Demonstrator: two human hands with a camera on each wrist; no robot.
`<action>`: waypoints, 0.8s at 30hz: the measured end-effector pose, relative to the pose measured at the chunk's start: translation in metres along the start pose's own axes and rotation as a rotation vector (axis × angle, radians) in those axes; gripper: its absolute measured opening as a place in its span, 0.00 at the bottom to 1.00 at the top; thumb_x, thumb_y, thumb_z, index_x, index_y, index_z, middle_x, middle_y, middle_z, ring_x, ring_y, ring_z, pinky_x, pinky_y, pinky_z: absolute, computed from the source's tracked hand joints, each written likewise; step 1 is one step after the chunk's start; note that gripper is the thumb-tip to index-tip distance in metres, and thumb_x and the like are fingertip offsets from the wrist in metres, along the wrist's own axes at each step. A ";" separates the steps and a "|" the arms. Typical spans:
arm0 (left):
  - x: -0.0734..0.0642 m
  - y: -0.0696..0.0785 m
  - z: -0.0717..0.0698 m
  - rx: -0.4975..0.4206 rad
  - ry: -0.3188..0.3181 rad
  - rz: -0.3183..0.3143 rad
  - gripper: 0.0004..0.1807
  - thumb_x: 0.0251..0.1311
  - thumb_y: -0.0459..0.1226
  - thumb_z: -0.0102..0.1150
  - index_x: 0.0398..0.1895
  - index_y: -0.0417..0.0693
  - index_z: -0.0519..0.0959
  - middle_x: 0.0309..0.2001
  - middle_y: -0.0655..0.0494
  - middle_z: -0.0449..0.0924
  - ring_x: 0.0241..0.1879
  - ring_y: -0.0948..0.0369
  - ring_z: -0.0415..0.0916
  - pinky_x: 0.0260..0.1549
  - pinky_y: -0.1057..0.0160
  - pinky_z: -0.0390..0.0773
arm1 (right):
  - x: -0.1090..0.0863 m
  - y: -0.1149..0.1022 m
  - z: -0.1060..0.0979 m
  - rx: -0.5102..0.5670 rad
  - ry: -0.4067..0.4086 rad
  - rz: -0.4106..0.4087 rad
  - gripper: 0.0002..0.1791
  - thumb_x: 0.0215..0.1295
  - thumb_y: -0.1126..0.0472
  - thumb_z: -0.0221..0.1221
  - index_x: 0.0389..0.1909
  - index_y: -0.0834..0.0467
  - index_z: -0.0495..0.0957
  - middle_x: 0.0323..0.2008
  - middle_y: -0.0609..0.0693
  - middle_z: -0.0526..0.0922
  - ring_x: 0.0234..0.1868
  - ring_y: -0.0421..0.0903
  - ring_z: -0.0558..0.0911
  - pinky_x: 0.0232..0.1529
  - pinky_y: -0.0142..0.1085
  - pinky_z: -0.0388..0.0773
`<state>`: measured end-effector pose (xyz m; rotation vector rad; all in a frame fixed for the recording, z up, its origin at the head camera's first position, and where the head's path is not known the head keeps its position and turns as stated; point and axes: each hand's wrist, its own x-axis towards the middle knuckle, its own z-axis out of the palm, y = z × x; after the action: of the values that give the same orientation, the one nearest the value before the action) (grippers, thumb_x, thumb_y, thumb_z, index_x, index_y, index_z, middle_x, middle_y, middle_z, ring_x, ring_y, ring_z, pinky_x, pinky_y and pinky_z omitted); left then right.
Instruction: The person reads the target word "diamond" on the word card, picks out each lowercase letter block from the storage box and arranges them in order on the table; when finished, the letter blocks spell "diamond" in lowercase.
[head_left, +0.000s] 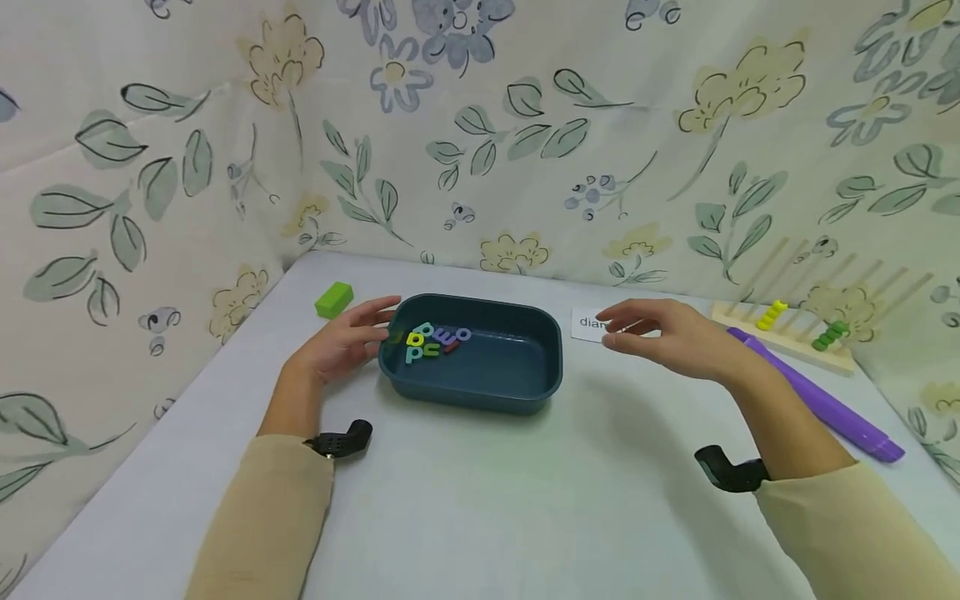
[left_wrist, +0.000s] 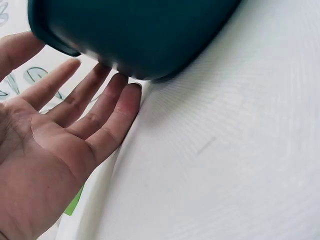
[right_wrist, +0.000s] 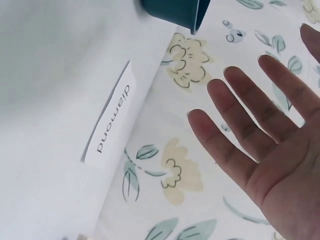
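A dark teal plastic bin [head_left: 480, 397] stands on the white table, with several small coloured plastic letters [head_left: 442, 336] gathered at its left end. Beside that end is my left hand [head_left: 341, 343], its extended fingers touching the outer wall in the left wrist view, thumb apart. My right hand [head_left: 671, 340] hovers above the table to the right of the bin, holding nothing, fingers spread in the right wrist view. Beyond its fingertips lies a white card [right_wrist: 110, 117] printed "diamond"; in the head view the fingers hide the end of the word.
A green block [head_left: 334, 300] lies at the back left. At the back right stands a wooden rack [head_left: 780, 337] of upright pegs with yellow and green beads. A long purple object [head_left: 832, 404] lies in front of it. Floral cloth hangs behind the table.
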<state>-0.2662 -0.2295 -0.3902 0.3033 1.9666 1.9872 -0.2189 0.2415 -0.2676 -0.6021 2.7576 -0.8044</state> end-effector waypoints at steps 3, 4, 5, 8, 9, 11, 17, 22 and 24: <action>-0.001 -0.002 -0.002 0.005 -0.014 0.013 0.35 0.71 0.30 0.51 0.81 0.46 0.57 0.80 0.47 0.55 0.73 0.50 0.60 0.57 0.66 0.78 | 0.007 -0.005 -0.002 0.027 -0.005 -0.016 0.25 0.72 0.41 0.60 0.64 0.47 0.78 0.59 0.49 0.84 0.61 0.52 0.81 0.57 0.54 0.81; -0.001 -0.003 -0.002 0.005 -0.019 0.015 0.35 0.71 0.30 0.51 0.81 0.47 0.58 0.80 0.47 0.55 0.73 0.51 0.60 0.58 0.66 0.78 | 0.010 -0.006 -0.002 0.031 -0.007 -0.022 0.25 0.72 0.42 0.60 0.64 0.47 0.78 0.59 0.49 0.84 0.61 0.52 0.81 0.56 0.53 0.81; -0.001 -0.003 -0.002 0.003 -0.024 0.015 0.35 0.71 0.30 0.51 0.81 0.47 0.58 0.80 0.47 0.55 0.73 0.51 0.60 0.58 0.66 0.78 | 0.012 -0.008 -0.003 0.031 -0.010 -0.026 0.25 0.72 0.42 0.61 0.64 0.47 0.78 0.59 0.49 0.84 0.61 0.51 0.81 0.56 0.52 0.81; -0.001 -0.004 -0.003 -0.005 -0.029 0.018 0.35 0.71 0.30 0.52 0.81 0.47 0.59 0.80 0.48 0.56 0.74 0.51 0.59 0.59 0.65 0.78 | 0.020 -0.013 -0.004 0.029 -0.015 -0.050 0.25 0.72 0.43 0.61 0.64 0.48 0.78 0.58 0.50 0.84 0.60 0.52 0.82 0.55 0.50 0.82; -0.001 -0.004 -0.004 -0.010 -0.028 0.020 0.35 0.70 0.29 0.52 0.81 0.47 0.59 0.80 0.48 0.56 0.74 0.51 0.59 0.59 0.65 0.79 | 0.023 -0.015 -0.005 0.027 -0.015 -0.057 0.25 0.72 0.43 0.61 0.64 0.48 0.78 0.58 0.50 0.84 0.60 0.52 0.82 0.55 0.50 0.82; -0.001 -0.003 -0.004 -0.014 -0.024 0.026 0.35 0.70 0.29 0.52 0.81 0.47 0.59 0.80 0.47 0.56 0.74 0.50 0.60 0.58 0.65 0.79 | 0.030 -0.020 -0.005 0.027 -0.020 -0.065 0.25 0.71 0.43 0.61 0.64 0.48 0.78 0.58 0.49 0.84 0.59 0.51 0.82 0.55 0.50 0.82; -0.002 -0.004 -0.005 -0.018 -0.023 0.026 0.36 0.70 0.29 0.52 0.81 0.46 0.58 0.80 0.47 0.55 0.75 0.48 0.58 0.58 0.65 0.80 | 0.048 -0.037 -0.005 0.056 -0.032 -0.066 0.24 0.71 0.45 0.63 0.64 0.46 0.79 0.58 0.48 0.84 0.55 0.49 0.83 0.55 0.49 0.82; -0.002 -0.005 -0.004 -0.023 -0.020 0.020 0.36 0.70 0.29 0.53 0.81 0.47 0.59 0.81 0.48 0.56 0.77 0.47 0.56 0.57 0.65 0.80 | 0.062 -0.049 -0.004 0.092 -0.046 -0.095 0.24 0.72 0.48 0.62 0.66 0.48 0.78 0.58 0.51 0.84 0.56 0.50 0.83 0.56 0.49 0.83; -0.002 -0.005 -0.003 -0.026 -0.023 0.021 0.36 0.70 0.29 0.53 0.81 0.47 0.59 0.81 0.48 0.55 0.77 0.46 0.56 0.57 0.66 0.80 | 0.068 -0.053 -0.002 0.100 -0.050 -0.103 0.24 0.71 0.49 0.62 0.66 0.49 0.78 0.58 0.51 0.84 0.55 0.51 0.84 0.56 0.49 0.83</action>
<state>-0.2649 -0.2334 -0.3953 0.3402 1.9294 2.0123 -0.2630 0.1725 -0.2421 -0.7390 2.6413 -0.9303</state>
